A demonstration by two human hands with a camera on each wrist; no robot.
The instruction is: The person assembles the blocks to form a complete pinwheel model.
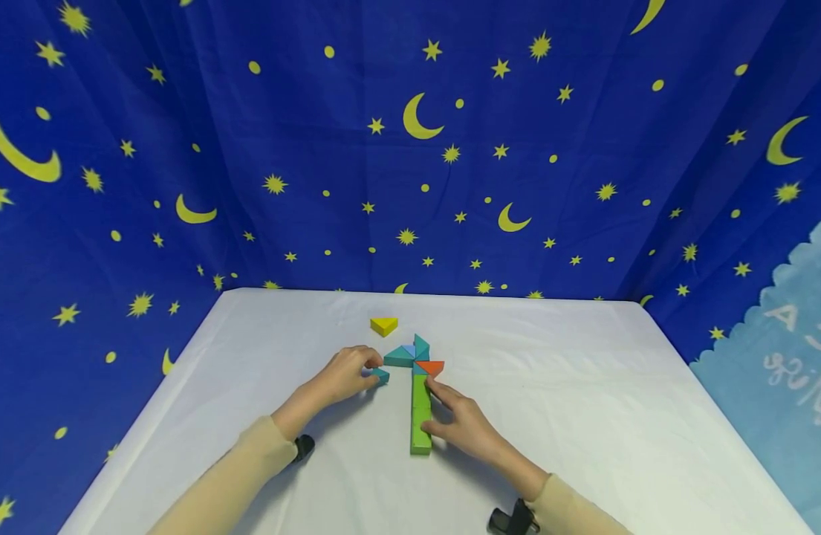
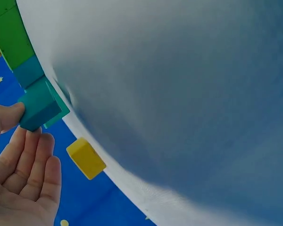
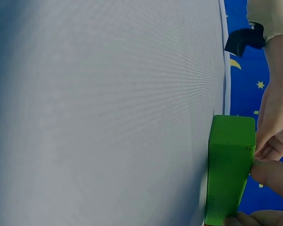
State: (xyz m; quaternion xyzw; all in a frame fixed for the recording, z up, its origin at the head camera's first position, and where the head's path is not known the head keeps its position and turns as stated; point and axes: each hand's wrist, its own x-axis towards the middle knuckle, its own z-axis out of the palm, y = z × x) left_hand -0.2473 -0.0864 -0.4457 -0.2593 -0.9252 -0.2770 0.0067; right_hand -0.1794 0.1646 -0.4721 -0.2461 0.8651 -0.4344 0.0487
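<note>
In the head view a row of green blocks (image 1: 420, 416) lies on the white table, topped by a pinwheel of triangles: an orange-red triangle (image 1: 434, 367) at right, teal triangles (image 1: 398, 359) and a light blue triangle (image 1: 409, 349). My left hand (image 1: 346, 374) pinches a teal triangular block (image 2: 40, 107) between thumb and fingertips, just left of the pinwheel. On the right side of the green row lies my right hand (image 1: 473, 429), its thumb touching a green block near the near end and its extended forefinger by the orange-red triangle.
A yellow triangular block (image 1: 384, 326) lies apart, beyond the pinwheel. Behind the white table (image 1: 550, 357) hangs a blue curtain (image 1: 303, 134) with yellow moons and stars. Dark cameras sit at both wrists.
</note>
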